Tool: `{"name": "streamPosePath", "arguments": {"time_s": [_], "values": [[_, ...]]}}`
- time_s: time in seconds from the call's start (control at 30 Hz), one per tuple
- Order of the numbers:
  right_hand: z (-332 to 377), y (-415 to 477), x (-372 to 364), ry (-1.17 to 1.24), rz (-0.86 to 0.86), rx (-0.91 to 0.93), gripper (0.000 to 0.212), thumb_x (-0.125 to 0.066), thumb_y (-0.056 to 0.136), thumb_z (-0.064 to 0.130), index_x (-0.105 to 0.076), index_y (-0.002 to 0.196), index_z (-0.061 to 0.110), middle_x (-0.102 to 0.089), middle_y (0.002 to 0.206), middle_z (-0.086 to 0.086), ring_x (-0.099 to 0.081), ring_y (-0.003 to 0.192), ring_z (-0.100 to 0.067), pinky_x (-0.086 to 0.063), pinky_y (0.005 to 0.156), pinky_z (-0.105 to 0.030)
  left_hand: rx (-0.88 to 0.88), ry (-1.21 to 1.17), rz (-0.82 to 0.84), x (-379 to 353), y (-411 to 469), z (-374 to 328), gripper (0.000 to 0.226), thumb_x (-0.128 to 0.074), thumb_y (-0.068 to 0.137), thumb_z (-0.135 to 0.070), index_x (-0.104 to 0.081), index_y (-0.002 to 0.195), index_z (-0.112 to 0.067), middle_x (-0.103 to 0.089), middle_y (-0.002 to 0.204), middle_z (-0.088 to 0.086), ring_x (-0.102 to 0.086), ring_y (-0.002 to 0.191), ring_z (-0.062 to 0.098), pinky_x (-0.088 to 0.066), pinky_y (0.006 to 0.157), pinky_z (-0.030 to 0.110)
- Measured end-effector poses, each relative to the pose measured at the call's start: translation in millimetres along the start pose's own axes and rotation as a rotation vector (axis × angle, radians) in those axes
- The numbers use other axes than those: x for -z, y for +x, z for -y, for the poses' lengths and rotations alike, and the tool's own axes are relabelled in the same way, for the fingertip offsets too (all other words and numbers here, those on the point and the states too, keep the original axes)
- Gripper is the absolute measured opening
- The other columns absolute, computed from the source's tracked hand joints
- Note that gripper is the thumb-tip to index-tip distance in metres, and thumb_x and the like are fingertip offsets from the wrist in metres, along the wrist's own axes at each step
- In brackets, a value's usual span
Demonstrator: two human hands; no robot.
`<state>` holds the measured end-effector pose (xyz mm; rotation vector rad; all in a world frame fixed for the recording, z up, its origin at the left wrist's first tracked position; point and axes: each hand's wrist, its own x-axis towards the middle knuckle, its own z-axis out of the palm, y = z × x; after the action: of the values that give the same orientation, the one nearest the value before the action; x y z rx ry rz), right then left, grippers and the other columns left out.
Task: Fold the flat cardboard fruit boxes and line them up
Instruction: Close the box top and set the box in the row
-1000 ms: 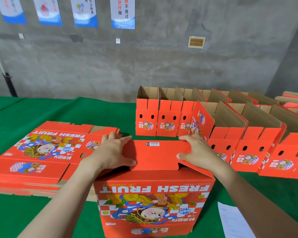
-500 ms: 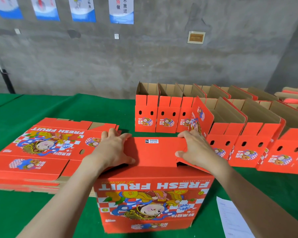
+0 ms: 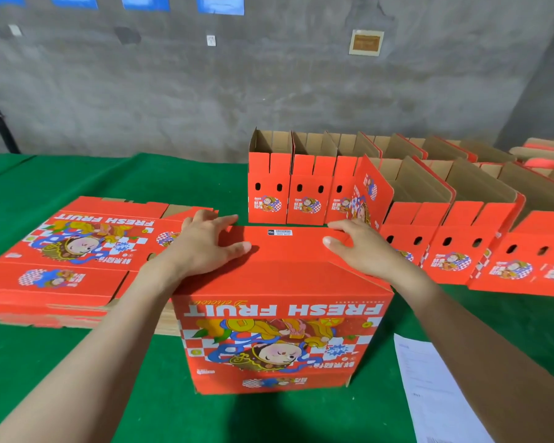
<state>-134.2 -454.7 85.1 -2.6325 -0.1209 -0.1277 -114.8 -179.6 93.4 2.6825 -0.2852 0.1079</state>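
I see the red printed cardboard fruit box (image 3: 282, 314) standing on the green-covered table (image 3: 77, 394), centre front, "FRESH FRUIT" print upside down toward me. Left hand (image 3: 202, 247) lies flat on the box's top flaps, fingers spread, grip wide, pressing, holding nothing. Right hand (image 3: 362, 247) same on the right side of the top, palm down, grip wide. Stack of flat red cardboard boxes (image 3: 71, 254) lies left of the box, just beside it. Two rows of folded open-top red boxes (image 3: 454, 225) line up behind and to the right. White paper sheet (image 3: 429, 388) lies on the table front right.
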Motion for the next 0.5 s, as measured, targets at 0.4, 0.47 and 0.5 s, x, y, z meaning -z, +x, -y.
{"name": "streamPosePath", "arguments": {"time_s": [0.4, 0.47, 0.5], "values": [[-31.9, -18.5, -18.5, 0.882, -0.150, -0.484, 0.037, -0.039, 0.101, 0.039, -0.057, 0.121, 0.015, -0.067, 0.114, 0.003, -0.053, 0.115, -0.025, -0.037, 0.105, -0.043, 0.383, -0.934, -0.066, -13.3, -21.1, 64.3, 0.082, -0.067, 0.066, -0.069, -0.048, 0.135, -0.029, -0.053, 0.133, 0.001, -0.055, 0.112, 0.022, -0.046, 0.093, 0.046], [-38.8, -35.7, -37.0, 0.823, -0.002, -0.581, 0.035, -0.039, 0.102, 0.031, -0.057, 0.080, 0.012, -0.067, 0.057, 0.004, -0.061, 0.072, -0.023, -0.051, 0.077, -0.041, 0.449, -0.967, 0.084, -20.3, -25.6, 70.8, 0.092, -0.055, 0.063, -0.084, -0.046, 0.137, -0.032, -0.047, 0.140, 0.007, -0.051, 0.123, 0.027, -0.042, 0.102, 0.051], [-39.9, -41.0, -43.1, 0.765, 0.049, -0.598, 0.040, -0.037, 0.103, 0.027, -0.052, 0.069, 0.012, -0.060, 0.044, 0.004, -0.058, 0.061, -0.021, -0.051, 0.064, -0.037, 0.451, -1.006, 0.129, -20.9, -26.5, 70.7, 0.090, -0.053, 0.064, -0.084, -0.047, 0.137, -0.032, -0.049, 0.140, 0.009, -0.054, 0.123, 0.027, -0.043, 0.101, 0.049]]}}
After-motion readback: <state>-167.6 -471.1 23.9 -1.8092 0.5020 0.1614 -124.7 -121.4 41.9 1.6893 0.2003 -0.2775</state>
